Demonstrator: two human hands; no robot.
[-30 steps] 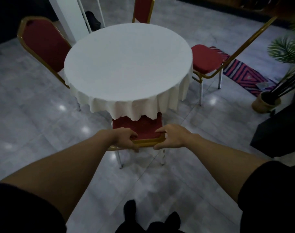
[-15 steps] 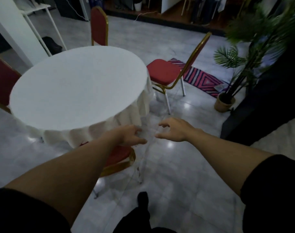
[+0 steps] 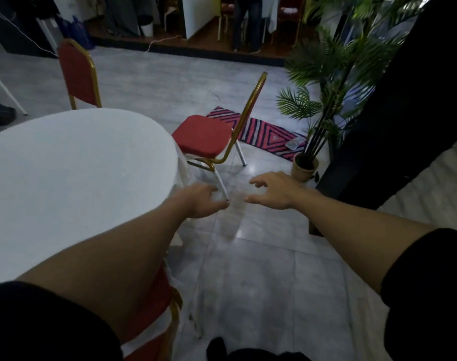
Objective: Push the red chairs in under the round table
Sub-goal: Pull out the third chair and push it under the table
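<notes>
The round table (image 3: 73, 173) with its white cloth fills the left side. A red chair with a gold frame (image 3: 204, 138) stands at the table's right edge, its seat pulled out and its back turned to the right. A second red chair (image 3: 77, 74) stands beyond the table. A third red chair (image 3: 154, 306) sits under the table's near edge, mostly hidden by my left arm. My left hand (image 3: 198, 201) and my right hand (image 3: 274, 190) hover over the floor, both empty with fingers apart, short of the pulled-out chair.
A potted palm (image 3: 316, 105) stands on the floor to the right of the pulled-out chair. A striped mat (image 3: 266, 132) lies behind that chair. A dark panel (image 3: 410, 105) rises at the right. Grey tiled floor (image 3: 261, 269) stretches ahead.
Both hands let go of the near chair's back, which now stands under the table. The view has swung right, and my hands have moved toward the chair at the table's right.
</notes>
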